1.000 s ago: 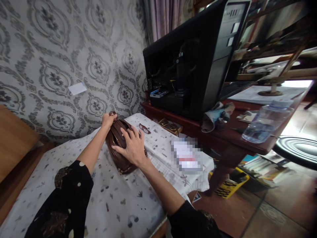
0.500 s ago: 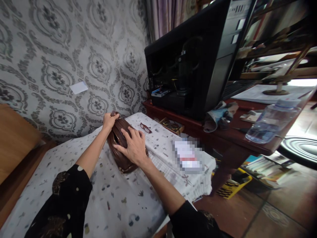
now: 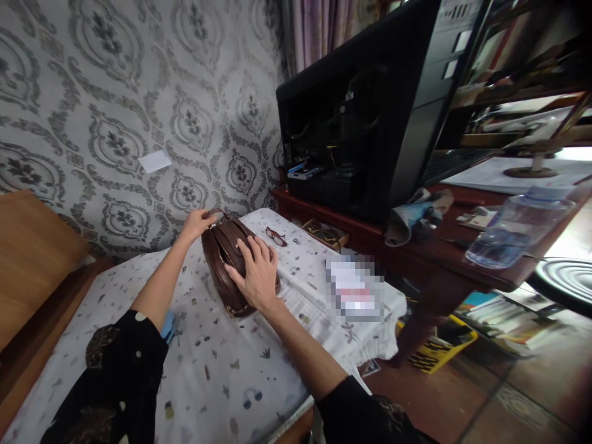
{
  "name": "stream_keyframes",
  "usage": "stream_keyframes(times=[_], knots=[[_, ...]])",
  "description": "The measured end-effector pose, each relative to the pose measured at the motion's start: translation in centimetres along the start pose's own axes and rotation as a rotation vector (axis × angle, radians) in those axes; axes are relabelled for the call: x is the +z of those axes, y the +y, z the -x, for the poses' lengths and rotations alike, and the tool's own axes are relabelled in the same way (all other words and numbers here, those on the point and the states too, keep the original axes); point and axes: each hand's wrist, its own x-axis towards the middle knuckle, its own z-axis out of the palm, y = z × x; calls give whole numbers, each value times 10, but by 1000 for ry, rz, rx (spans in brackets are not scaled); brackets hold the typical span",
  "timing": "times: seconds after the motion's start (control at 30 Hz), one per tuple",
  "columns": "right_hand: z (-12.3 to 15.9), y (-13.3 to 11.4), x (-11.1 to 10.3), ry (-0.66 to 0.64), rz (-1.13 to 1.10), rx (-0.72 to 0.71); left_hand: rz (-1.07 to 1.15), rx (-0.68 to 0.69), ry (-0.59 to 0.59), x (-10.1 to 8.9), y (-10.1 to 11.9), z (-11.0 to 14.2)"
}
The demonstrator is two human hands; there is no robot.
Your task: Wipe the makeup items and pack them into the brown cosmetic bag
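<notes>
A brown leather handbag [image 3: 215, 262] with gold-coloured metal fittings sits on a white patterned cloth [image 3: 222, 370]. At the bag's far end, my left hand [image 3: 198, 223] has its thumb and fingers closed on the bag near its top opening; the exact part they pinch is too small to make out. My right hand [image 3: 256, 271] lies over the bag's right side with fingers spread, the thumb near the opening. Just beyond the bag is a pair of eyeglasses [image 3: 276, 237]. Partly behind my left forearm, a small blue thing [image 3: 168, 327] shows on the cloth.
A blurred-out white item [image 3: 354, 290] lies on the cloth to the right. A dark computer case [image 3: 342, 135] stands on a red-brown desk [image 3: 499, 277] with a clear plastic bottle [image 3: 504, 231]. A yellow crate [image 3: 439, 348] is on the floor. Patterned wall behind.
My left hand has shifted slightly left and away from the bag's middle at its far end. The right hand stays on the bag. The blue thing has come into view.
</notes>
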Motion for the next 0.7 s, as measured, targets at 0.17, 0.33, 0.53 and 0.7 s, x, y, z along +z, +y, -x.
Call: stream_keyframes(times=[0.17, 0.33, 0.53, 0.7], knots=[[1, 1, 2, -3, 7, -8, -74, -19, 25, -10, -8, 11], [2, 2, 2, -27, 12, -13, -161, -25, 78, -8, -4, 22], [1, 1, 1, -72, 33, 1, -234, -9, 98, -6, 5, 32], [0, 0, 1, -71, 18, 13, -282, -10, 88, -6, 14, 40]])
